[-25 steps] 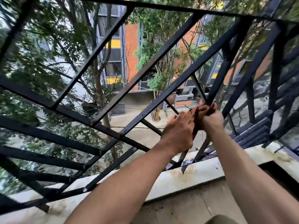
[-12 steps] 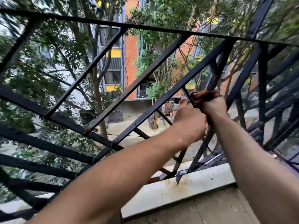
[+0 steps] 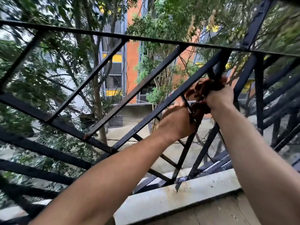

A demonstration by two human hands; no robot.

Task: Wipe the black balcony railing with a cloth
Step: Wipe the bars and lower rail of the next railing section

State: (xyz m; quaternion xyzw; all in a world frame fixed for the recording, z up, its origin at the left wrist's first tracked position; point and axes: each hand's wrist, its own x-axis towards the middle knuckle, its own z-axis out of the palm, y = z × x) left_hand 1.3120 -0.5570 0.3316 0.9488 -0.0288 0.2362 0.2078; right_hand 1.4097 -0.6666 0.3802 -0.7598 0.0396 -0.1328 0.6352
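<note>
The black balcony railing [image 3: 141,90] fills the view as a grid of slanted metal bars. A reddish-brown cloth [image 3: 203,90] is bunched around one slanted bar at the right, just below the top rail. My right hand [image 3: 220,96] grips the cloth's upper part against that bar. My left hand [image 3: 177,122] sits lower and to the left, fingers curled round the cloth's lower end and the bar. Part of the cloth is hidden behind both hands.
A pale stone ledge [image 3: 186,200] carries the foot of the railing at the bottom. Beyond the bars are trees [image 3: 48,78], a paved yard far below and an orange and grey building [image 3: 133,62].
Both hands have slid the cloth up along the slanted bar, from low on it to near the top rail. The view has tilted upward with them.
</note>
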